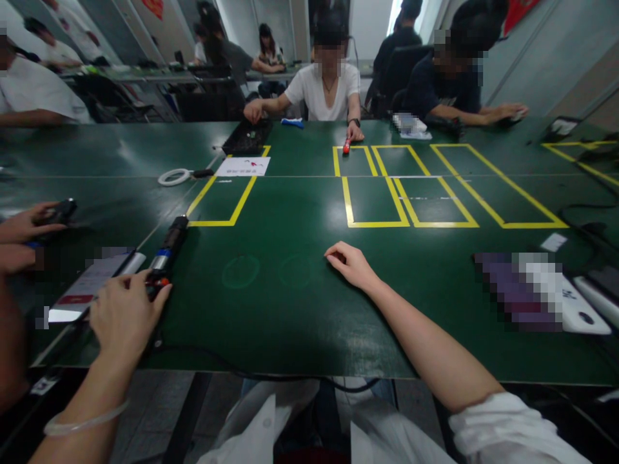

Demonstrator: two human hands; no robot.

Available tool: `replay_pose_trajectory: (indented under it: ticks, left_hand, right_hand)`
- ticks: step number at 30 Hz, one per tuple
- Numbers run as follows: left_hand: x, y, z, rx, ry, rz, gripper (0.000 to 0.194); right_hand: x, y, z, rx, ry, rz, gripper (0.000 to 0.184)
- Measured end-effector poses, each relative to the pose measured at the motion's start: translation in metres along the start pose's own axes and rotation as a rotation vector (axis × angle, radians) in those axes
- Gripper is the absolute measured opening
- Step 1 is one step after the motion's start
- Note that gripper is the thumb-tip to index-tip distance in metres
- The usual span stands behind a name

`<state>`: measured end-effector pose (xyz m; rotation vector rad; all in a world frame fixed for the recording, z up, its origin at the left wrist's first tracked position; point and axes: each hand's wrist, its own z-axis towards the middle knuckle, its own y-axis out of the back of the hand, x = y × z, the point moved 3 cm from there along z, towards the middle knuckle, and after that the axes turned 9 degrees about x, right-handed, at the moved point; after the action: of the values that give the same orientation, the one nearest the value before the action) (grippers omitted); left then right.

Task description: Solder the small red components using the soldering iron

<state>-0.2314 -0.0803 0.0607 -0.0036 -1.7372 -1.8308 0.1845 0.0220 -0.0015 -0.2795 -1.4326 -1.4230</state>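
Note:
My left hand (123, 312) rests at the near left of the green table (300, 309), fingers curled over the near end of a long black and silver tool (167, 251) that lies on the surface. A black cable (203, 361) runs from that end along the table's front edge. My right hand (351, 264) lies on the bare green surface near the middle, fingers loosely curled under, nothing visible in it. Two faint chalk circles (240, 270) sit between the hands.
Yellow tape rectangles (406, 200) mark the table's middle and right. A white ring (174, 176) and a white paper (243, 166) lie farther back. Another person's hands (24, 232) hold a black device at the left. Several people sit across the table. White devices (575, 309) lie at right.

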Motion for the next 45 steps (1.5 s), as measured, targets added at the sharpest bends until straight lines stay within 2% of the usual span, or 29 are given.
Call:
replay_pose_trajectory:
  ticks: [4, 9, 12, 14, 17, 20, 24, 27, 30, 34, 37, 41, 45]
  left_hand:
    - [-0.005, 0.001, 0.000, -0.045, -0.066, 0.018, 0.060]
    - [0.003, -0.003, 0.015, 0.012, -0.065, 0.007, 0.059]
    - [0.004, 0.000, 0.022, 0.021, -0.094, -0.135, 0.055]
    - [-0.004, 0.006, 0.023, -0.002, -0.092, -0.280, 0.052]
    - [-0.039, 0.018, 0.022, 0.021, -0.187, -0.561, 0.046]
    - [-0.098, 0.040, 0.016, 0.086, -0.480, -0.885, 0.044]
    - [-0.180, 0.075, 0.004, 0.211, -0.792, -1.089, 0.042]
    - [-0.225, 0.092, -0.001, 0.376, -0.898, -1.251, 0.038]
    - [-0.250, 0.089, 0.000, 0.524, -0.893, -1.443, 0.037]
    - [-0.259, 0.068, 0.001, 0.671, -0.892, -1.566, 0.035]
    - [-0.259, 0.058, -0.002, 0.747, -0.861, -1.614, 0.034]
    - [-0.257, 0.061, -0.006, 0.755, -0.806, -1.634, 0.035]
    - [-0.258, 0.065, -0.007, 0.739, -0.832, -1.645, 0.032]
  right_hand:
    - [0.001, 0.000, 0.000, 0.003, 0.002, 0.002, 0.009]
    - [0.002, 0.001, 0.000, 0.001, -0.003, -0.006, 0.009]
    - [0.001, 0.001, 0.000, 0.008, -0.009, -0.011, 0.010]
    - [0.000, 0.000, 0.000, 0.013, -0.010, -0.010, 0.010]
    - [-0.001, 0.000, 0.001, 0.013, -0.015, -0.008, 0.010]
    - [-0.001, 0.000, 0.001, 0.009, -0.017, 0.004, 0.010]
    - [0.001, 0.001, 0.000, 0.006, -0.008, 0.025, 0.011]
    - [0.002, 0.002, 0.001, -0.004, -0.020, 0.066, 0.011]
    - [0.001, 0.002, 0.001, -0.027, -0.055, 0.181, 0.013]
    - [0.001, -0.001, 0.002, 0.003, -0.027, 0.316, 0.025]
    - [0.003, -0.004, 0.002, 0.056, 0.009, 0.312, 0.025]
    - [0.004, -0.005, 0.002, 0.077, 0.009, 0.263, 0.017]
    - [0.003, -0.005, 0.002, 0.057, -0.014, 0.233, 0.014]
